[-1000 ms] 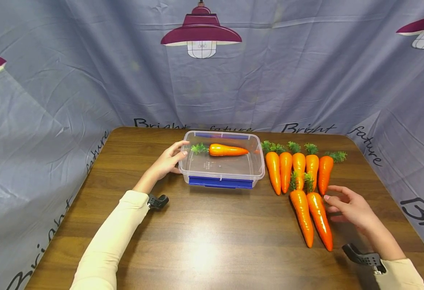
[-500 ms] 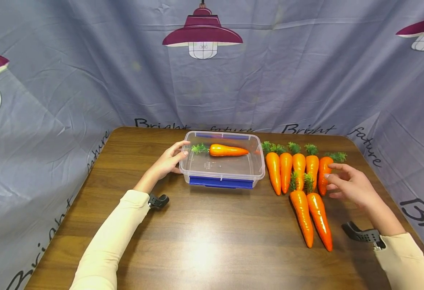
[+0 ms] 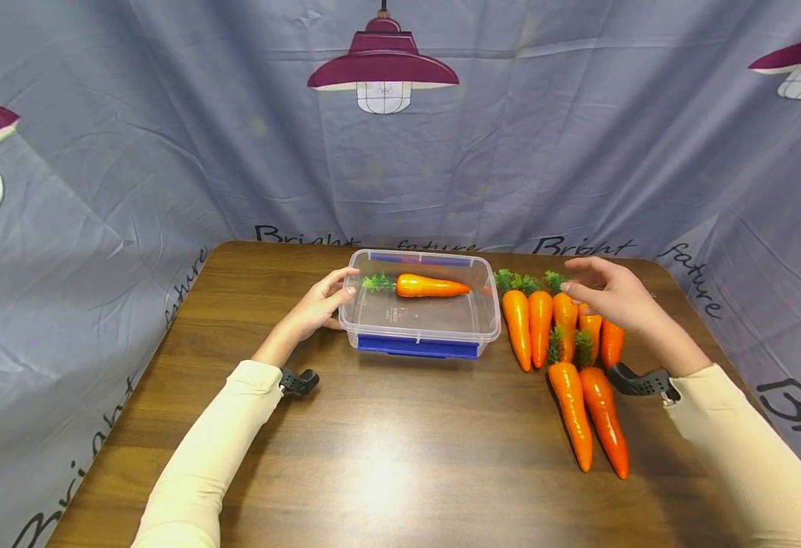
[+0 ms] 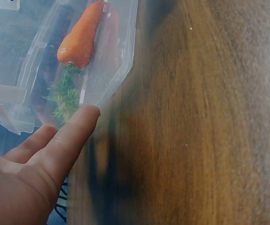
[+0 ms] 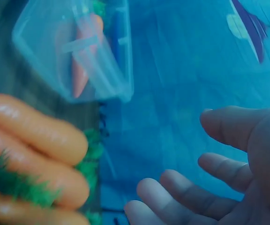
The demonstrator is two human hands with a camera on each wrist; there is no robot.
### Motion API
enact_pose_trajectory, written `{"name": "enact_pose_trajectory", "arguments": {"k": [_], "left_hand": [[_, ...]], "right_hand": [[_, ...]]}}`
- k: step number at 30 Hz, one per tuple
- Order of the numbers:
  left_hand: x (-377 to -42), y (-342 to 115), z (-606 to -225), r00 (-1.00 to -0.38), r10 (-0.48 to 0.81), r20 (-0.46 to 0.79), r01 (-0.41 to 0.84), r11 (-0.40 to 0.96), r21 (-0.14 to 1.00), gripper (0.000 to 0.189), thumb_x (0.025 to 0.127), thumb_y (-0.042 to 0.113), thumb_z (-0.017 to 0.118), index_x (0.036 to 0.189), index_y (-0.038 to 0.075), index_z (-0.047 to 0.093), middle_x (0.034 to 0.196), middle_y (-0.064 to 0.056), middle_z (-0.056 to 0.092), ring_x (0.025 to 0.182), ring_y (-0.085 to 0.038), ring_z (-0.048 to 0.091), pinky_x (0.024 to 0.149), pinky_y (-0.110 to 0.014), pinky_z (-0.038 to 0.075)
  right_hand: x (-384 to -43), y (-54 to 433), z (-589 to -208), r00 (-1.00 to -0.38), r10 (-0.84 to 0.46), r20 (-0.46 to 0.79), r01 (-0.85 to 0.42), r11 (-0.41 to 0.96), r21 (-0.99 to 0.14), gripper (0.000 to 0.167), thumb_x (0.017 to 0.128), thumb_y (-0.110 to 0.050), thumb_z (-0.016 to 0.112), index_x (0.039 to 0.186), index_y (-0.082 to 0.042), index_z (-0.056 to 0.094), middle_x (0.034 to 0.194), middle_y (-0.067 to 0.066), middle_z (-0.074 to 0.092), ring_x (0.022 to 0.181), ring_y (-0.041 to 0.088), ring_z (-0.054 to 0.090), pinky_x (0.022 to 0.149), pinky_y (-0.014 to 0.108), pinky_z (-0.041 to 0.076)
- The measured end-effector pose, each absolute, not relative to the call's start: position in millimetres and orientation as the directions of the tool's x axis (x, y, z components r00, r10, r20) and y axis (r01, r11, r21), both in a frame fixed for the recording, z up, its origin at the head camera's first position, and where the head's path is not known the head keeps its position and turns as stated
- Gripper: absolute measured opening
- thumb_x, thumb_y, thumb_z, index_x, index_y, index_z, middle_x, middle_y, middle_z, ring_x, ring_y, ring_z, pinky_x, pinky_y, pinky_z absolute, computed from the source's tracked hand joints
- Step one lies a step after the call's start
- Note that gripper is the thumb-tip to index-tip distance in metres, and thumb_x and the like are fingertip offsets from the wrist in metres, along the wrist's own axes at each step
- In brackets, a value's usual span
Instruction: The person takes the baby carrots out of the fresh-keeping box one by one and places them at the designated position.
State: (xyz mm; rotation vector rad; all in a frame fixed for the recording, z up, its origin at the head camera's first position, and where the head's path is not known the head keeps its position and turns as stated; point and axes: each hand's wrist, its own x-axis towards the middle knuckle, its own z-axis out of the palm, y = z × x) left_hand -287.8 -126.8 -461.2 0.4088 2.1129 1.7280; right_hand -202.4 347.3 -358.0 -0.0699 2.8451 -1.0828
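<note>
My left hand (image 3: 318, 304) rests against the left side of a clear plastic food box (image 3: 417, 332) with blue latches. Its fingers look mostly straight, and a fingertip touches the rim in the left wrist view. One orange carrot (image 3: 430, 285) with green leaves lies inside the box, its tip to the right. Above the carrots right of the box hovers my right hand (image 3: 615, 297), fingers spread and holding nothing. It partly covers the two rightmost carrots of the back row. The row's leftmost carrot (image 3: 516, 327) lies beside the box.
Two more carrots lie in front of the row, the left one (image 3: 570, 415) and the right one (image 3: 604, 422), tips toward me. The wooden table (image 3: 373, 441) ends at a grey-blue curtain (image 3: 510, 152) with printed lamps and lettering.
My right hand has moved away from me and to the left, from beside the front carrots to over the back row. The left hand and box have stayed in place.
</note>
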Motion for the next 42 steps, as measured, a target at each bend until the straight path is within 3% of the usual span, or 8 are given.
{"name": "enact_pose_trajectory", "arguments": {"k": [7, 12, 21, 25, 29, 42], "left_hand": [[-288, -127, -463, -0.89, 0.442, -0.111, -0.021, 0.204, 0.979, 0.053, 0.109, 0.026, 0.048, 0.158, 0.016, 0.032, 0.154, -0.029, 0.038, 0.133, -0.051, 0.049, 0.083, -0.055, 0.062], [-288, -126, -462, -0.89, 0.443, -0.109, -0.018, 0.204, 0.979, 0.053, 0.109, 0.025, 0.048, 0.158, 0.015, 0.031, 0.154, -0.03, 0.038, 0.134, -0.052, 0.048, 0.084, -0.056, 0.062], [-287, -123, -463, -0.889, 0.446, -0.109, -0.028, 0.183, 0.983, 0.053, 0.108, 0.023, 0.048, 0.158, 0.014, 0.031, 0.154, -0.03, 0.037, 0.133, -0.052, 0.049, 0.083, -0.053, 0.063], [-286, -124, -463, -0.889, 0.447, -0.102, -0.023, 0.18, 0.983, 0.053, 0.108, 0.023, 0.048, 0.158, 0.014, 0.031, 0.154, -0.03, 0.038, 0.131, -0.053, 0.051, 0.082, -0.053, 0.063], [-286, -126, -462, -0.889, 0.446, -0.103, -0.022, 0.183, 0.983, 0.052, 0.109, 0.024, 0.047, 0.158, 0.016, 0.032, 0.154, -0.03, 0.038, 0.131, -0.053, 0.051, 0.082, -0.053, 0.063], [-287, -126, -462, -0.89, 0.444, -0.108, -0.023, 0.193, 0.981, 0.054, 0.109, 0.025, 0.047, 0.159, 0.016, 0.03, 0.154, -0.029, 0.038, 0.129, -0.051, 0.053, 0.081, -0.052, 0.063]], "right_hand": [[-244, 299, -353, -0.983, -0.181, -0.043, -0.113, 0.766, -0.633, 0.053, 0.102, -0.032, 0.061, 0.148, -0.007, 0.049, 0.13, 0.026, 0.066, 0.098, 0.027, 0.068, 0.076, 0.036, 0.06], [-270, 261, -358, -0.966, -0.255, -0.032, -0.191, 0.793, -0.579, 0.051, 0.1, -0.027, 0.065, 0.146, -0.008, 0.052, 0.13, 0.025, 0.067, 0.117, 0.039, 0.064, 0.093, 0.053, 0.056], [-301, 207, -373, -0.911, -0.38, -0.163, -0.228, 0.791, -0.568, 0.053, 0.1, -0.024, 0.065, 0.149, -0.011, 0.05, 0.142, 0.026, 0.057, 0.127, 0.041, 0.058, 0.097, 0.053, 0.054], [-308, 189, -378, -0.889, -0.405, -0.213, -0.223, 0.79, -0.571, 0.054, 0.1, -0.021, 0.065, 0.15, -0.01, 0.049, 0.146, 0.026, 0.054, 0.133, 0.041, 0.053, 0.105, 0.055, 0.051], [-315, 176, -385, -0.871, -0.437, -0.224, -0.258, 0.795, -0.548, 0.055, 0.098, -0.019, 0.065, 0.149, -0.006, 0.049, 0.146, 0.027, 0.054, 0.135, 0.042, 0.053, 0.111, 0.056, 0.047], [-330, 154, -404, -0.835, -0.467, -0.291, -0.279, 0.815, -0.507, 0.057, 0.095, -0.012, 0.068, 0.149, -0.006, 0.05, 0.146, 0.022, 0.056, 0.135, 0.039, 0.054, 0.113, 0.05, 0.046]]}}
